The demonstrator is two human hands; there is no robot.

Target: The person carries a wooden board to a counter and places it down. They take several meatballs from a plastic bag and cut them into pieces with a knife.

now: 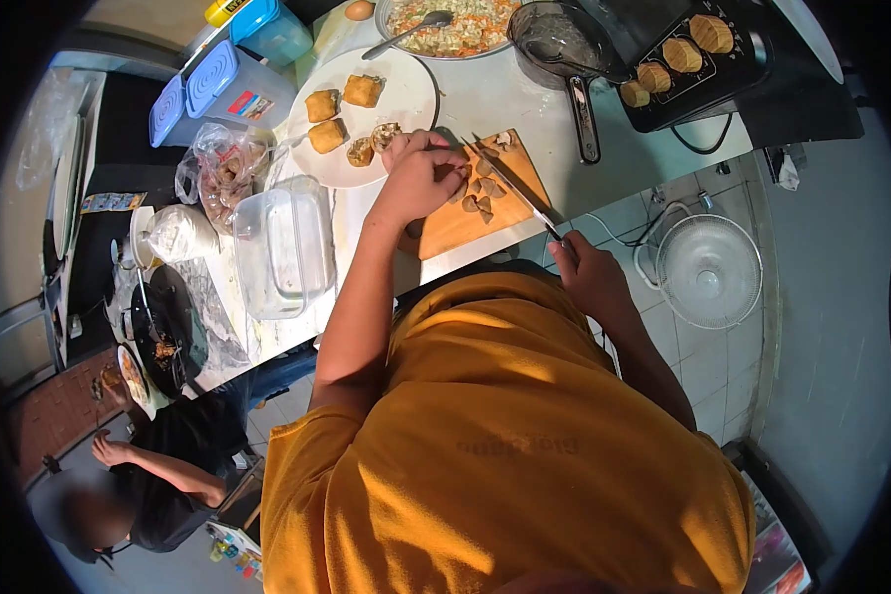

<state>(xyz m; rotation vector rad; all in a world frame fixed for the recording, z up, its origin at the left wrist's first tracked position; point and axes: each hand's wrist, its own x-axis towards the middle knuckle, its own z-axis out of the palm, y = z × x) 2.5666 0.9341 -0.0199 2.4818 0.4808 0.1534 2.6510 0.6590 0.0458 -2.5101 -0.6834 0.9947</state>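
Note:
My right hand (589,267) grips the dark handle of a knife (525,195), whose blade points up and to the left across the wooden cutting board (445,235). Small brown cut pieces (485,185) lie on the board beside the blade. My left hand (421,178) is over the board's left side, fingers bent together close to the pieces; whatever they pinch is hidden. Just left of it, a white plate (312,104) holds several golden fried blocks (362,91). One block, opened with a crumbly filling (384,134), sits near my left fingers.
Behind are a bowl of chopped vegetables (465,40) with a spoon (406,36), a dark pan (564,59) and a black appliance with wooden knobs (693,64). A clear plastic container (285,247) and a plastic bag (230,173) stand left. Another person (183,465) is at lower left.

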